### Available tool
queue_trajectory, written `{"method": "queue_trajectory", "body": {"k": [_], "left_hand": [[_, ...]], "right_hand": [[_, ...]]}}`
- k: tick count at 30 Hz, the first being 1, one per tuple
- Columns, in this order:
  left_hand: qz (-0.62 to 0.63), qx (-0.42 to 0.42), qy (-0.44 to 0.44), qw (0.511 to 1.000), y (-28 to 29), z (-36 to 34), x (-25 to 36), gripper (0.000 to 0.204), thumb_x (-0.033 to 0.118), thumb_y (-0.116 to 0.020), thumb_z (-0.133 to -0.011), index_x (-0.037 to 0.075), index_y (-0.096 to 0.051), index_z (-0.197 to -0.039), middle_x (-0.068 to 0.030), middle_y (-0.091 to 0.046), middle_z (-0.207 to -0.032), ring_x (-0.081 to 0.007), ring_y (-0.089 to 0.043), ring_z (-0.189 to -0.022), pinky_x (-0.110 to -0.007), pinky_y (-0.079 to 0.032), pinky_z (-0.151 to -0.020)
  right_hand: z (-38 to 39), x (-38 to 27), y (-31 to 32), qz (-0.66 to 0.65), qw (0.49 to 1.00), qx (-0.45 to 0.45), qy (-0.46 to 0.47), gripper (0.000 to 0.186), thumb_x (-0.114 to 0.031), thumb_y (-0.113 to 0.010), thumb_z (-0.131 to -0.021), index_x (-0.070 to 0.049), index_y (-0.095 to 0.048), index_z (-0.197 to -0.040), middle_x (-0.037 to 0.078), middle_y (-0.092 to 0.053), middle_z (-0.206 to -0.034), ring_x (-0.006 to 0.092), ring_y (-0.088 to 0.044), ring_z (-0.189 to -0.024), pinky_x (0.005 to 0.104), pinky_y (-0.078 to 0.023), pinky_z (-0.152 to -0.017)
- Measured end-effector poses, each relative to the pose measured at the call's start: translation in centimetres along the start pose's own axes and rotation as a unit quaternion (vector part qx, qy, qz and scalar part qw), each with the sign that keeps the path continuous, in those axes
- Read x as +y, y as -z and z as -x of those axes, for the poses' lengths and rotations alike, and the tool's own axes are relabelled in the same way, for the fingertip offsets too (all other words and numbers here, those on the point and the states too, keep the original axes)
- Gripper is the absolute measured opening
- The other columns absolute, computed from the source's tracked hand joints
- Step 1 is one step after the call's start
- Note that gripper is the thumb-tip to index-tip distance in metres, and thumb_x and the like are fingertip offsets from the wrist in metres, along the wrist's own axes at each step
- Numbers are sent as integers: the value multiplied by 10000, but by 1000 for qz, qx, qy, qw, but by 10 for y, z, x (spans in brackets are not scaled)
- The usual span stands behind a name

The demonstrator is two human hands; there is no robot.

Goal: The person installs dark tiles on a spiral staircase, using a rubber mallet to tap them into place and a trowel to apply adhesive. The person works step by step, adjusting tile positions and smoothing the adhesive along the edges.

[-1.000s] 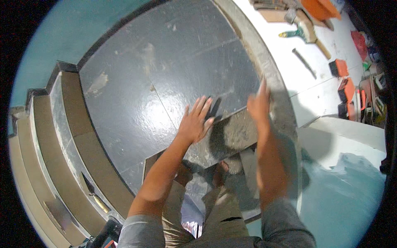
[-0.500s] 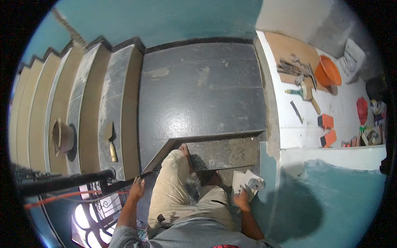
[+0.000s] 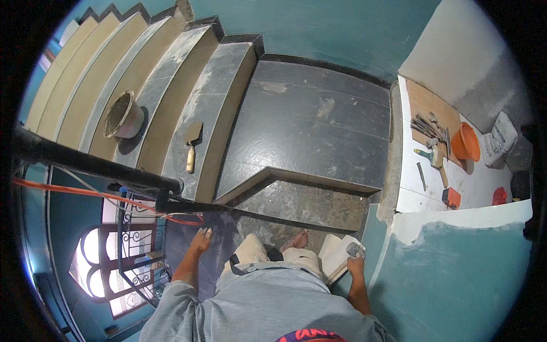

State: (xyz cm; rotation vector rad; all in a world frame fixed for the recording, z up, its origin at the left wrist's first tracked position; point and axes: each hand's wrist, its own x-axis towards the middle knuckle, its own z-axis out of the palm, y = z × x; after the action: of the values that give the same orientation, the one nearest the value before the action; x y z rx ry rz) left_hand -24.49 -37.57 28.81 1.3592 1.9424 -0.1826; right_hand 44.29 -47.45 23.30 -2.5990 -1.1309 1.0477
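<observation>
Trowel (image 3: 190,155) on step (image 3: 221,77), right of bucket (image 3: 131,124).

We are wearing a loose grey T-shirt (image 3: 256,302), its cloth wrinkling softly, with short, wide sleeves (image 3: 171,297) ending near the elbows. A dark patch (image 3: 310,336) with red lettering is showing at the lower edge. Lower down we are wearing pale beige trousers (image 3: 250,249), a dark strip (image 3: 233,264) crossing the left leg. Our hands (image 3: 201,240) are showing bare, as is one foot (image 3: 296,240).

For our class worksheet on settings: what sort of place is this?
Probably an indoor staircase under repair: grey-and-beige tiled steps, a pale-handled metal trowel on one, a round grimy bucket on another.
</observation>
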Motion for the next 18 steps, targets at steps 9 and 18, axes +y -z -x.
{"method": "queue_trajectory", "body": {"k": [9, 18], "left_hand": [[81, 76, -93, 989, 26, 36, 13, 659, 477, -342, -1078, -42, -505, -1451, -257, -426, -1562, -399, -343, -1490, -439, -268, -1231], [-117, -102, 47, 987, -58, 108, -207, 546, 308, -249, -1087, -27, -520, -1423, -288, -533, -1444, -443, -485, -1367, -506, -356, -1176]], "right_hand": [[26, -131, 53, -80, 964, 213, 140, 559, -334, -584, -996, 76, -515, -1369, 361, -627, -1188, 531, -591, -1119, 506, -480, -960], [247, -418, 437, -785, 181, -363, 469, 498, -336, -562, -1016, 40, -518, -1339, 126, -578, -1271, 239, -537, -1177, 355, -424, -1011]]}}
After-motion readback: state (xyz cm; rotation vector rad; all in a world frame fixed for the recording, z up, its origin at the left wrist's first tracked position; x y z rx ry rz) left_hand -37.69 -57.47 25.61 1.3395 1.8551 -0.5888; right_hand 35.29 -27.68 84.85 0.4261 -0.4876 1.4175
